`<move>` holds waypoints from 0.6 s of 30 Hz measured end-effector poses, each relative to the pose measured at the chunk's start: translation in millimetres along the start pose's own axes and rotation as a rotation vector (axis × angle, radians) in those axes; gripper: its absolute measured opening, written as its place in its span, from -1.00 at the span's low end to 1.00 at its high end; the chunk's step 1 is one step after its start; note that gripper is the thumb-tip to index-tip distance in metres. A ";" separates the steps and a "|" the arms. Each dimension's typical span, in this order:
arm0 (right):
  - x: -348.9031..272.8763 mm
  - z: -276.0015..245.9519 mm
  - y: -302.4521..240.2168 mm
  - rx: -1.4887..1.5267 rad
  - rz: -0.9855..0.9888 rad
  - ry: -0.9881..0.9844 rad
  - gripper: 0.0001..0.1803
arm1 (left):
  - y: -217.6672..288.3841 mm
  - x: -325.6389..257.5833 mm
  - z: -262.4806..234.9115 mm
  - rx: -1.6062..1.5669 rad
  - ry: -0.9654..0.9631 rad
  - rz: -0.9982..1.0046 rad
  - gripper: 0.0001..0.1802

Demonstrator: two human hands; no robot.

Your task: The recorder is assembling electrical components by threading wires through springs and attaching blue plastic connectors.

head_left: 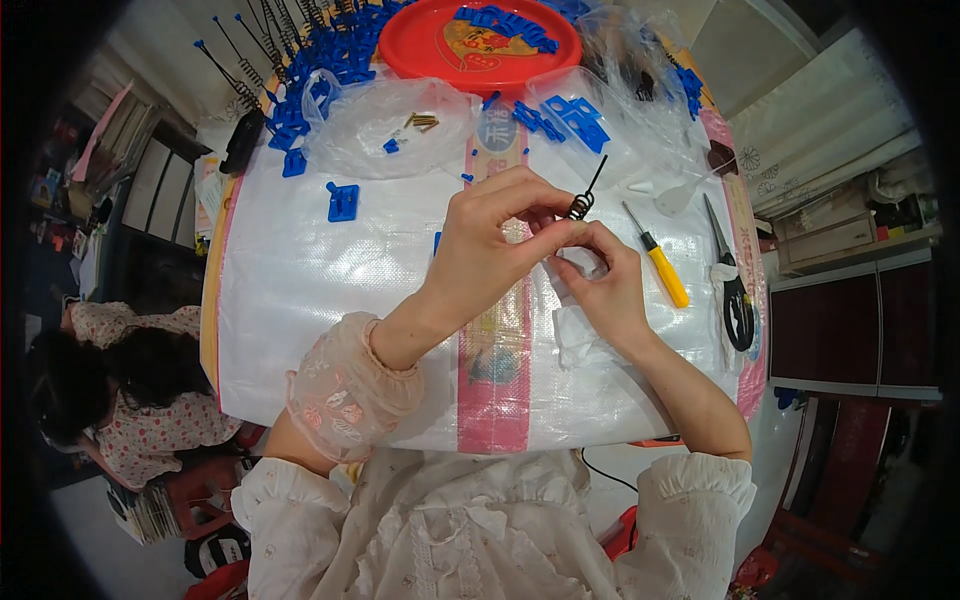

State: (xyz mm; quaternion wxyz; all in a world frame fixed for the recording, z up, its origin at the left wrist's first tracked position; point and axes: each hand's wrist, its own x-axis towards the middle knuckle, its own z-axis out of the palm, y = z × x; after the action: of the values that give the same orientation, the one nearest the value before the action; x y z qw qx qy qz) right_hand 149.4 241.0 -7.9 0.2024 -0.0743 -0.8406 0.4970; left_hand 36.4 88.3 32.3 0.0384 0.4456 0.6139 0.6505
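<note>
Over the middle of the covered table (340, 330), my left hand (500, 225) pinches a black coil spring (581, 206) whose thin straight end points up to the right. My right hand (605, 280) meets it from the right, its fingers closed together just below the spring. Whether the right fingertips also grip the spring or some small part is hidden. A screwdriver (657, 258) with a yellow handle lies to the right of my hands. Farther left on the sheet is a square blue plastic part (343, 203).
A red basin (400, 45) with blue parts stands at the far side. Left of it are piled blue parts (340, 50) and upright springs. A clear plastic bag (340, 140) carries brass-coloured pins (422, 122). Black scissors (738, 300) lie at the right edge. Another person (150, 390) sits at left.
</note>
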 end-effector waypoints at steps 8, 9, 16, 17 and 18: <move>-0.3 -0.2 1.0 0.017 -0.001 0.014 -0.77 | 1.3 0.6 0.4 0.010 0.003 0.015 -0.78; -0.3 -0.4 0.9 0.010 -0.003 0.009 -0.77 | 1.0 0.5 0.5 0.005 0.005 0.015 -0.78; 2.1 -1.7 4.5 0.000 -0.025 0.052 -0.77 | 0.9 0.2 0.0 -0.003 0.007 0.014 -0.80; 2.3 -1.5 4.6 0.009 -0.030 0.051 -0.77 | 0.7 0.2 0.0 -0.002 0.007 0.018 -0.80; 2.0 -1.3 3.5 0.004 -0.025 0.035 -0.78 | 0.3 0.2 0.1 -0.006 0.009 0.015 -0.80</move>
State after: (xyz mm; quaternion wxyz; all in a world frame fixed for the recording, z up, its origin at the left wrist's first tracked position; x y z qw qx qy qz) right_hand 147.8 244.4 -9.8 0.2235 -0.0723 -0.8368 0.4946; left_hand 36.5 88.5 32.5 0.0322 0.4471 0.6087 0.6546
